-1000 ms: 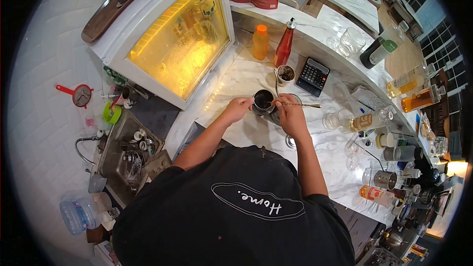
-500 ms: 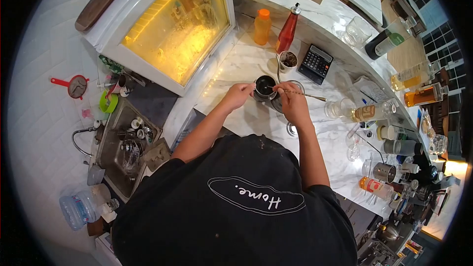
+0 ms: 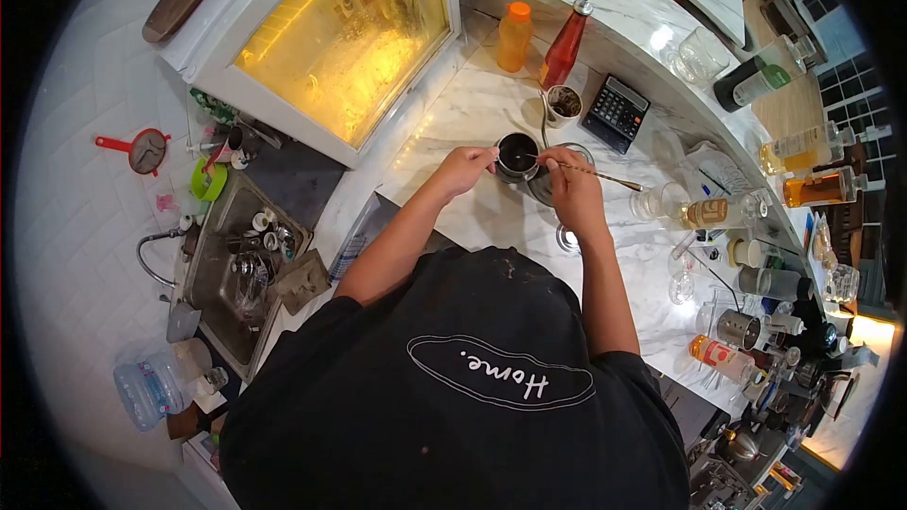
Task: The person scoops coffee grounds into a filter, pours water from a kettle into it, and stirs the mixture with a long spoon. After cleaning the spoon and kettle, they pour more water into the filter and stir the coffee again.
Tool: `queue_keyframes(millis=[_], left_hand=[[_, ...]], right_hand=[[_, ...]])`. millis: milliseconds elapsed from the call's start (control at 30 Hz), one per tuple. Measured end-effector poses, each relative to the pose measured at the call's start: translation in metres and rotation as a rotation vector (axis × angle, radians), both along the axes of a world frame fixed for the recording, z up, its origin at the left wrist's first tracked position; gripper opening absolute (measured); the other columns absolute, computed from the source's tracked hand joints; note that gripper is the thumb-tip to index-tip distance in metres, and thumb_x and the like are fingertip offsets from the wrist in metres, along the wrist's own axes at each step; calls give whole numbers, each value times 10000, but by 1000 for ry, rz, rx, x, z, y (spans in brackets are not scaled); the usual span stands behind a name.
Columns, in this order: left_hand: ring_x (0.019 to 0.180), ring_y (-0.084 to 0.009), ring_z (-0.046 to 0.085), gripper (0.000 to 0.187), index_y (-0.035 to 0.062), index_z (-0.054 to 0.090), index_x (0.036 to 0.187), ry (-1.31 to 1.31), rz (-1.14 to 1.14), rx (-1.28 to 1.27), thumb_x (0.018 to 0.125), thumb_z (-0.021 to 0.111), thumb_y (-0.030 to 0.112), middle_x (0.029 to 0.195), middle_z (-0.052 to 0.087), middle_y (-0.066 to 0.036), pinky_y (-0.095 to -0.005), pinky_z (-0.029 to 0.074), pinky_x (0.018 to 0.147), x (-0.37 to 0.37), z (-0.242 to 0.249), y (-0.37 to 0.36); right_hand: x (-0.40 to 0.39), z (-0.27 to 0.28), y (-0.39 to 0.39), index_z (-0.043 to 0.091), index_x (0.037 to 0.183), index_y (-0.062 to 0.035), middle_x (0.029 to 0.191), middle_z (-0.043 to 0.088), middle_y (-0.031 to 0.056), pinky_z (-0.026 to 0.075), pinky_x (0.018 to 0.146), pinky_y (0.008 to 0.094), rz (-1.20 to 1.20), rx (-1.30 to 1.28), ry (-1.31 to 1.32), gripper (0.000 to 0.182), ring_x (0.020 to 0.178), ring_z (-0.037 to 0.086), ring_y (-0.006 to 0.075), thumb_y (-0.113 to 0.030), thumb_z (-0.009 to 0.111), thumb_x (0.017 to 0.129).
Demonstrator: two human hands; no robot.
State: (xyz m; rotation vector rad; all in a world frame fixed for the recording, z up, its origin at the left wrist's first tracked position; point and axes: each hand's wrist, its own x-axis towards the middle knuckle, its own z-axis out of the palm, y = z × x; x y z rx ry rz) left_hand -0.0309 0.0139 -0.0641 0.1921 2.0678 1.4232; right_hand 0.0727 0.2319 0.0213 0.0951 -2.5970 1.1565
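Note:
My left hand (image 3: 467, 171) is closed at the left side of a small metal cup (image 3: 516, 174), steadying it on the marble counter. Dark contents (image 3: 516, 148) show inside the cup. A long twisted bar spoon (image 3: 612, 176) is pinched in my right hand (image 3: 575, 196). Its lower end reaches to the cup, and its shaft points out to the right. Partly hidden behind that hand is a round grey metal piece (image 3: 541, 191). Just beyond the cup stands a white tub (image 3: 564, 113) with dark residue inside, a thin metal handle beside it.
An orange-capped bottle (image 3: 514, 42), a red bottle (image 3: 565, 47) and a calculator (image 3: 616, 113) stand at the back. To the left are a lit display fridge (image 3: 350, 47) and a sink (image 3: 219, 274). A clear bottle (image 3: 713, 213) and several glasses line the right.
The whole view has shifted slightly, so the counter items sit a little further right. Both hands keep their grips on the cup and the bar spoon.

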Motion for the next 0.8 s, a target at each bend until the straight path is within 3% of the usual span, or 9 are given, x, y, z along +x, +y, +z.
queue_keyframes(millis=[133, 233, 633, 733, 800], left_hand=[[855, -128, 576, 477, 56, 696, 799, -3, 7, 2, 1049, 583, 447, 850, 664, -26, -290, 449, 826, -1, -10, 0], [664, -115, 464, 500, 58, 696, 785, 67, 27, 71, 1024, 598, 486, 665, 492, 13, -317, 397, 635, 1, -17, 1], [664, -114, 472, 515, 64, 691, 773, 47, -4, 56, 1027, 582, 497, 669, 525, 4, -313, 403, 646, -3, -14, 0], [833, -119, 590, 497, 54, 687, 802, -45, -60, 10, 1050, 583, 472, 836, 676, -18, -277, 460, 823, -8, -11, -2], [696, -120, 506, 519, 57, 688, 772, 20, -47, 11, 1033, 580, 492, 700, 551, -6, -305, 414, 680, -5, -18, -3]], right_hand=[[3, 5, 2, 706, 1019, -31, 1043, 718, 138, 483, 917, 465, 34, -37, -16, 154, 1023, 662, 355, -121, 581, 1013], [0, 3, -3, 708, 1004, -24, 1037, 721, 137, 488, 910, 458, 40, -9, -12, 164, 1017, 662, 354, -121, 577, 1016], [7, 9, -18, 705, 982, -9, 1019, 724, 138, 497, 902, 445, -45, -9, -13, 185, 991, 669, 362, -117, 562, 1027], [6, 5, -22, 704, 1015, -15, 1017, 724, 140, 495, 897, 459, -91, -28, -30, 175, 998, 668, 363, -120, 564, 1025], [7, 8, -25, 703, 1037, -25, 1028, 722, 147, 492, 911, 463, -120, -38, -65, 175, 1015, 667, 365, -125, 560, 1027]])
